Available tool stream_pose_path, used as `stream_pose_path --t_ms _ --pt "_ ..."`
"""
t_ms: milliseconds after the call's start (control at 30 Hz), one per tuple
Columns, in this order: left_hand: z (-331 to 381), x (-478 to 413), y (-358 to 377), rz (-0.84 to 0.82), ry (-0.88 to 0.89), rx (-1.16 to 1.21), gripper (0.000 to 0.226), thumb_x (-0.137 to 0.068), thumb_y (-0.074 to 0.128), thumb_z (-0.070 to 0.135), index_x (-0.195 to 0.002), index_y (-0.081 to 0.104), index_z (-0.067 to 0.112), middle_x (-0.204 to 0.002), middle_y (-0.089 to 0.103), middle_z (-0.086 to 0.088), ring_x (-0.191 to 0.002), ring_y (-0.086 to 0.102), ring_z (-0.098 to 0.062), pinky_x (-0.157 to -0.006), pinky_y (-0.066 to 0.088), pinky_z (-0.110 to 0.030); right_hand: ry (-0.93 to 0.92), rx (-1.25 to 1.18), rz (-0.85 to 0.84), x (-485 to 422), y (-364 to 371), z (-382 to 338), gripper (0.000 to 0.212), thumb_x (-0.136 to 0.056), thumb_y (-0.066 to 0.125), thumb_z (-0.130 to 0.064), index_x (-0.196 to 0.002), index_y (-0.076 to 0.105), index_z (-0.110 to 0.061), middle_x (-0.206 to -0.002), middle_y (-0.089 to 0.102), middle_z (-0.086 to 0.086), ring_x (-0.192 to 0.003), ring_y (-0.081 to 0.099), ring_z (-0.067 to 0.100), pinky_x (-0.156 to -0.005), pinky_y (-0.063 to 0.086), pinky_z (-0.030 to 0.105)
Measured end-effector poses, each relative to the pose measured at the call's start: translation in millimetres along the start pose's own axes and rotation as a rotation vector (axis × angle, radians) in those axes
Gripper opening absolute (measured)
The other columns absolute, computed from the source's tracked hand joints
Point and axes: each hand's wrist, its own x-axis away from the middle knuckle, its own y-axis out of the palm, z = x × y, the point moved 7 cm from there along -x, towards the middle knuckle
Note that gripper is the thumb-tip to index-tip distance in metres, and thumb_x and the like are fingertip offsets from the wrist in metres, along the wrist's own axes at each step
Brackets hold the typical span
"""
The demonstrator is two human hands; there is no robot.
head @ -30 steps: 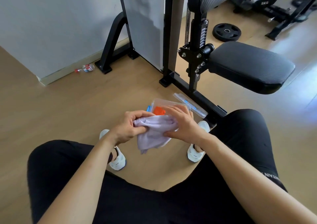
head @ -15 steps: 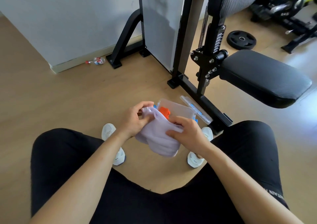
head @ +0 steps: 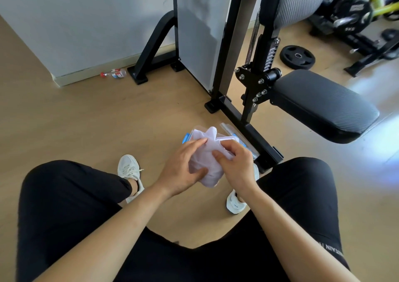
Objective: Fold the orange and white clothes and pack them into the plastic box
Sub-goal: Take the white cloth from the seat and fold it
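Note:
The white cloth [head: 208, 152] is bunched into a thick bundle between my hands, held above the floor in front of my knees. My left hand [head: 183, 169] grips its left side, thumb under the lower part. My right hand [head: 235, 163] pinches its right edge. The clear plastic box [head: 187, 138] with blue clips sits on the floor just behind the cloth, mostly hidden by it. The box's clear lid [head: 237, 138] leans against the black machine base to the right. The orange cloth is hidden.
A black exercise machine frame [head: 248, 117] with a padded seat [head: 323, 106] stands close behind and right of the box. A water bottle [head: 114, 73] lies by the wall. A weight plate [head: 298, 57] lies further back. My white shoes [head: 129, 169] flank the work spot.
The white cloth has been gathered from a loose hanging piece into a compact bundle and raised over the box, now covering the orange cloth that was visible inside it.

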Motion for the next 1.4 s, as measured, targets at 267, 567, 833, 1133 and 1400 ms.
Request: stream_pose_path --t_ms 267,567,833,1133,1400 --pt "17.0 -3.7 -5.4 -0.004 -0.108 0.372 0.067 -0.082 0.080 0.020 -0.138 0.047 0.038 -0.128 0.063 0.017 -0.118 0.060 -0.001 -0.090 0.046 -0.013 -0.040 0.014 -0.196 4.5 10.2 -6.4 0.026 -0.091 0.073 -0.017 -0.108 0.066 -0.035 -0.103 0.069 -0.008 -0.096 0.065 0.010 -0.081 0.055 0.023" --pt "13.3 1.3 0.9 -0.051 -0.128 0.396 0.087 -0.073 0.088 0.027 -0.146 0.041 0.036 -0.144 0.053 0.018 -0.131 0.053 -0.007 -0.109 0.045 -0.036 -0.068 -0.251 -0.366 9.1 14.4 -13.7 0.030 -0.092 0.069 -0.003 -0.120 0.069 -0.013 -0.112 0.074 0.000 -0.109 0.068 0.015 -0.095 0.056 0.032" --pt "11.6 -2.0 -6.8 -0.031 -0.145 0.206 0.071 -0.069 0.087 0.022 -0.129 0.054 0.037 -0.124 0.062 0.021 -0.108 0.060 0.004 -0.087 0.047 -0.015 -0.398 0.125 -0.164 0.4 -1.6 -32.4 0.063 -0.073 0.086 -0.013 -0.126 0.059 -0.036 -0.126 0.053 -0.015 -0.120 0.052 0.012 -0.098 0.047 0.029" --pt "6.0 -5.7 -15.4 -0.068 -0.181 0.356 0.072 -0.056 0.090 0.020 -0.117 0.053 0.029 -0.114 0.061 0.005 -0.083 0.062 -0.004 -0.078 0.050 -0.021 -0.347 0.253 -0.544 1.4 24.9 -17.6 0.053 -0.089 0.075 -0.034 -0.137 0.054 -0.045 -0.124 0.063 -0.005 -0.111 0.058 0.006 -0.091 0.048 0.018" --pt "-0.5 -0.6 -5.6 -0.084 -0.281 0.617 0.066 -0.060 0.082 0.034 -0.119 0.059 0.017 -0.118 0.064 -0.001 -0.102 0.062 -0.024 -0.087 0.051 -0.041 -0.224 0.205 -0.483 -9.0 14.3 -6.6 0.016 -0.096 0.065 -0.036 -0.112 0.066 -0.031 -0.082 0.060 -0.015 -0.072 0.053 -0.002 -0.066 0.039 0.011"
